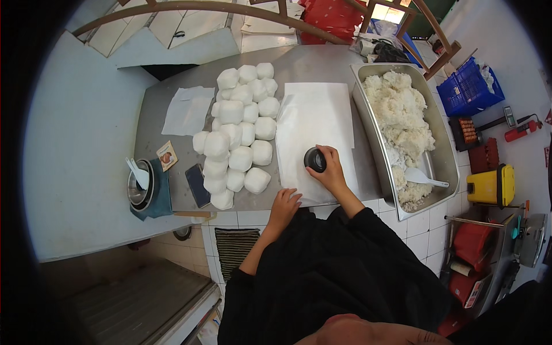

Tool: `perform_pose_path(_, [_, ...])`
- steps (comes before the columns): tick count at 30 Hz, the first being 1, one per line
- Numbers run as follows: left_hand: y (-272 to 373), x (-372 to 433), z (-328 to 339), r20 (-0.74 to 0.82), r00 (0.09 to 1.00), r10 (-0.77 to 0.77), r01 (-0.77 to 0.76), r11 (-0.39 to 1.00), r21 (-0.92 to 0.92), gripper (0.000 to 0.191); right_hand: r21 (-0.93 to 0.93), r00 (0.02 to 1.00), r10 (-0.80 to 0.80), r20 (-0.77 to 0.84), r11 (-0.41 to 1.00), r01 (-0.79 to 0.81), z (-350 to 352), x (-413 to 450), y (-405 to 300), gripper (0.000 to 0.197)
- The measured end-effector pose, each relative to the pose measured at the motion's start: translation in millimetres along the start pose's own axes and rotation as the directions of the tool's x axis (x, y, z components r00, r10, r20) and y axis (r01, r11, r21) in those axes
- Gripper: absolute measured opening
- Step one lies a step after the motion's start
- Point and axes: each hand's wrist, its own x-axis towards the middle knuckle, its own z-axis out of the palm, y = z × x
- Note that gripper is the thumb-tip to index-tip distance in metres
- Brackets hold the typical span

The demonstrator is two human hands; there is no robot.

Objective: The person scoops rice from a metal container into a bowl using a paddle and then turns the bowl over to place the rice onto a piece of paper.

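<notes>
My right hand (333, 171) grips a small round black bowl (315, 160) by its right side. The bowl is over a stack of white paper sheets (317, 112) on the steel table; whether it touches the paper I cannot tell. My left hand (284, 210) lies at the near left corner of the sheets, fingers slightly apart and holding nothing. Left of the paper, many rounded white paper-wrapped bundles (241, 158) are piled in rows. A deep steel pan (390, 189) to the right holds cooked white rice (399, 108) and a white rice paddle (424, 177).
On the table's left are a loose paper sheet (187, 112), a printed packet (167, 155) and a dark phone (198, 185). Metal bowls (137, 194) with a white paddle stand on a blue-green cloth (161, 194). Plastic bags (384, 47) lie by the far right corner.
</notes>
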Motion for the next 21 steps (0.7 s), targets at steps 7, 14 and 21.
perform_pose_path(7, [-20.7,11.6,2.4,-0.049,0.988,0.150,-0.154,0.981,-0.114,0.013,0.167,0.978,0.135,-0.159,0.980,-0.108,-31.8,2.2,-12.3,0.068])
perform_pose_path(14, [-18.2,14.9,2.0,-0.001,0.991,0.132,-0.131,0.987,-0.098,0.008,-0.196,0.766,0.082,-0.637,0.944,-0.264,-175.7,-9.8,-5.1,0.061])
perform_pose_path(21, [-15.6,41.2,-5.6,-0.095,0.995,-0.007,-0.022,0.953,-0.301,0.007,-0.431,0.883,-0.206,-0.423,0.903,0.004,-159.8,-64.9,17.3,0.040])
